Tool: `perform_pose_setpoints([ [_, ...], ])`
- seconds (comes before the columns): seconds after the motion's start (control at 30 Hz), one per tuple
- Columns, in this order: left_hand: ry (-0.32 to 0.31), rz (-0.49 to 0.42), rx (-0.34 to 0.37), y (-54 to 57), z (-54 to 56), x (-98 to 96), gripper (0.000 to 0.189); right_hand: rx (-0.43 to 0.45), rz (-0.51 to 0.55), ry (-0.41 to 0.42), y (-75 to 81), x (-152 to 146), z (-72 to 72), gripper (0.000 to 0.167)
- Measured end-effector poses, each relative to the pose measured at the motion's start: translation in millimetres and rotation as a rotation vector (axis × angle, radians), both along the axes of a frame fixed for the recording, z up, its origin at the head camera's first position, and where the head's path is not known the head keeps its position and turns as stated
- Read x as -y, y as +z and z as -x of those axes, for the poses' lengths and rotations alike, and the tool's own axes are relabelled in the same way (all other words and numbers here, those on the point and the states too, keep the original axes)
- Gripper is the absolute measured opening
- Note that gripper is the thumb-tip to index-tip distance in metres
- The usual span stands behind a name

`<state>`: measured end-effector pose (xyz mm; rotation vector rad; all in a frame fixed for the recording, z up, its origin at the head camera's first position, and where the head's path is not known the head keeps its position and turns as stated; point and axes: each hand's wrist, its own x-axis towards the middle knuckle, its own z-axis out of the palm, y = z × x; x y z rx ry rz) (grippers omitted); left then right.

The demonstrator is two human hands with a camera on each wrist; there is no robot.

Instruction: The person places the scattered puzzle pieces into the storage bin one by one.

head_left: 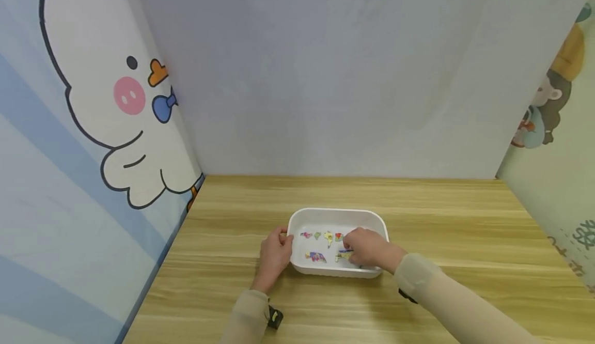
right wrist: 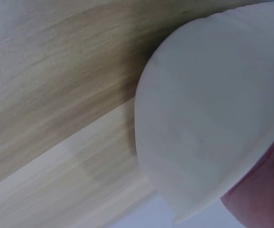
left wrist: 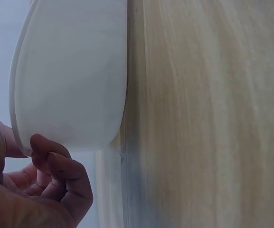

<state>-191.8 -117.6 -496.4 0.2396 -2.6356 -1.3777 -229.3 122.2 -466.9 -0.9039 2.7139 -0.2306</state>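
A white plastic tray [head_left: 339,270] sits on the wooden table, its rounded rim facing up. My left hand [head_left: 275,253] pinches its left rim between thumb and fingers, and the left wrist view shows fingertips against the outer wall. Inside lie several small, flat, colourful pieces: a pink one [head_left: 306,235], a green one [head_left: 317,235], a yellow one [head_left: 328,237], a red-and-green one [head_left: 339,237] and a purple multicoloured one [head_left: 316,256]. My right hand [head_left: 368,247] reaches over the right rim, fingers bent down beside a blue-and-yellow piece [head_left: 343,254]. Its fingertips are partly hidden.
The wooden table [head_left: 232,215] meets a pale grey curtain or wall [head_left: 325,75] behind. A cartoon-printed wall [head_left: 93,101] stands at the left, another printed wall [head_left: 558,168] at the right. Dark wrist devices are strapped at both sleeves.
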Motion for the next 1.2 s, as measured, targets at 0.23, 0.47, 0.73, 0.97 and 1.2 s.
perform_pose_setpoints([
  [0.23, -0.006, -0.009, -0.018, 0.5, -1.3, 0.3, 0.022, -0.009, -0.023, 0.002, 5.3, -0.6, -2.5, 0.013],
  [0.47, -0.007, -0.008, -0.014, 0.4, -0.7, 1.2, 0.023, -0.03, 0.041, -0.006, 7.2, -3.4, -3.7, 0.013],
  [0.73, -0.022, -0.004, -0.005, 1.1, -0.9, 1.5, 0.025, -0.045, 0.079, -0.043, 6.7, -10.4, -1.7, 0.014],
  [0.97, -0.02, 0.022, 0.007, 4.4, -2.9, 1.9, 0.025, -0.15, 0.17, -0.021, 9.0, -19.1, -1.1, 0.012],
  [1.2, -0.055, 0.088, 0.006, 8.4, 0.3, 3.8, 0.03, -0.216, 0.208, -0.036, 18.3, -24.1, 4.2, 0.008],
])
